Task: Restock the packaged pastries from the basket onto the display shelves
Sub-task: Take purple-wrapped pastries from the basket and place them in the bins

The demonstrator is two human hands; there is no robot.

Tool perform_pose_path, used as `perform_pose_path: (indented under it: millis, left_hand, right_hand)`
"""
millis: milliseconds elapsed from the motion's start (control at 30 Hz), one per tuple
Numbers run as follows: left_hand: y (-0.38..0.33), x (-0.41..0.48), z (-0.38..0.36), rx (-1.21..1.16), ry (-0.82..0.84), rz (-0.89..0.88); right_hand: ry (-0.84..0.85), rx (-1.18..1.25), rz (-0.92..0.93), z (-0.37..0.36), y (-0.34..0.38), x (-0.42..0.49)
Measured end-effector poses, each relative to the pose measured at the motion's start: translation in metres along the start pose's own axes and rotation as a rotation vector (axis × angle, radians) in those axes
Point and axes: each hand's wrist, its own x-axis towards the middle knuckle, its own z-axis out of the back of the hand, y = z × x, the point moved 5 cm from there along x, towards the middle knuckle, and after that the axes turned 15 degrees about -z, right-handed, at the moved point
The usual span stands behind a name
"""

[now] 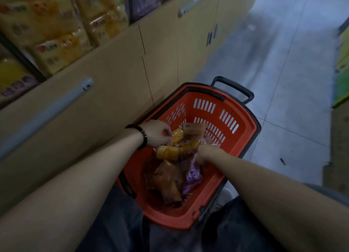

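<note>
A red plastic basket (243, 131) stands on the floor in front of me, holding several packaged pastries. Yellow-orange packs (170, 152) lie on top, brown packs (167, 178) nearer me, purple packs (192, 176) to their right. My left hand (156, 132), with a dark bead bracelet at the wrist, is inside the basket with its fingers closed on a yellow pack (177, 135). My right hand (204, 153) reaches in from the right and grips packs in the middle of the pile; its fingers are mostly hidden among them.
Tan cabinet doors (117, 85) with grey bar handles run along the left, right beside the basket. Above them, display shelves (56, 30) hold yellow packaged goods. A grey tiled aisle floor (283, 81) stretches ahead on the right. The basket's black pull handle (234, 88) sticks out at its far end.
</note>
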Motion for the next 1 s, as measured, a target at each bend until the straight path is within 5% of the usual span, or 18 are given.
perform_pose_path:
  millis: [367, 533, 700, 900, 1000]
  left_hand:
    - [0.018, -0.001, -0.018, -0.109, 0.180, 0.033]
    - [0.026, -0.002, -0.016, -0.094, 0.153, 0.031]
    - [0.044, -0.013, -0.016, -0.430, 0.210, 0.162]
    - [0.048, -0.028, 0.005, -0.853, -0.072, 0.213]
    - [0.035, -0.023, 0.014, -0.898, -0.176, 0.062]
  right_hand:
    - [-0.006, 0.096, 0.001, -0.006, 0.016, -0.018]
    - [0.207, 0.266, 0.065, 0.032, 0.010, -0.039]
    - [0.300, 0.555, 0.214, 0.085, 0.008, -0.058]
    - [0.306, 0.927, 0.353, 0.128, 0.006, -0.083]
    - [0.330, 1.145, 0.435, 0.140, 0.007, -0.098]
